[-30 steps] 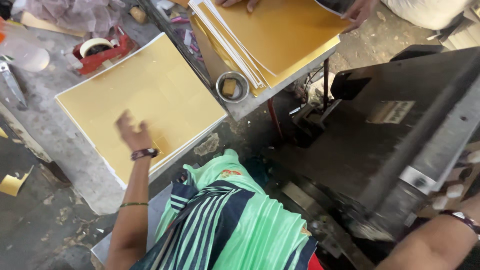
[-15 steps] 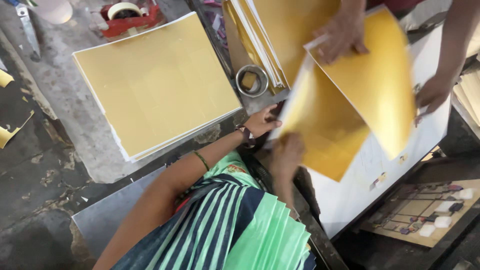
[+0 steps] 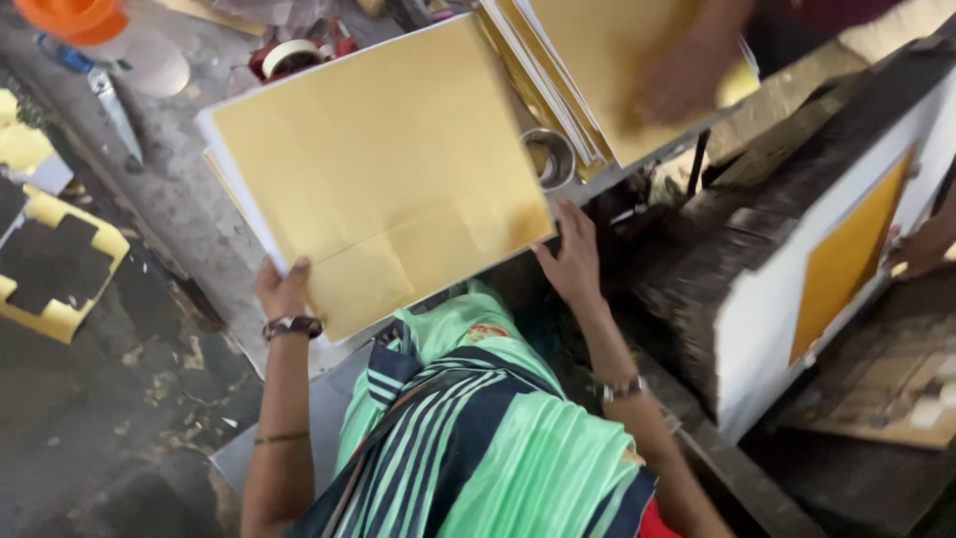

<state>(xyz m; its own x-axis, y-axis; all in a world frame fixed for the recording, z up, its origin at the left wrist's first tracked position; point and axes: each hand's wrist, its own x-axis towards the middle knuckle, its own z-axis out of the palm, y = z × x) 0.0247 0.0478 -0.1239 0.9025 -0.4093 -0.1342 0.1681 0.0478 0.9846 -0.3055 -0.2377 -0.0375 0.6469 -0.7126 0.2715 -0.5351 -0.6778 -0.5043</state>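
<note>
A thick stack of gold sheets (image 3: 388,169) with white edges lies on the grey work table (image 3: 189,214) in front of me. My left hand (image 3: 284,289), with a watch on its wrist, grips the stack's near left corner. At the near right corner my right hand (image 3: 573,254) holds the stack's edge with its fingers. My green striped clothing (image 3: 478,428) fills the bottom of the view.
Another person's blurred hand (image 3: 677,85) rests on a second gold stack (image 3: 607,60) at the top. A metal ring (image 3: 553,157) lies between the stacks. A press (image 3: 797,289) on the right carries a gold sheet (image 3: 846,259) beside another hand (image 3: 921,249). Tape dispenser (image 3: 294,55), orange bowl (image 3: 75,15), yellow-black offcuts (image 3: 50,259).
My right hand has left the loose gold sheet and moved to the stack's near right corner. My left hand now grips the left corner. A gold sheet now sits on the press.
</note>
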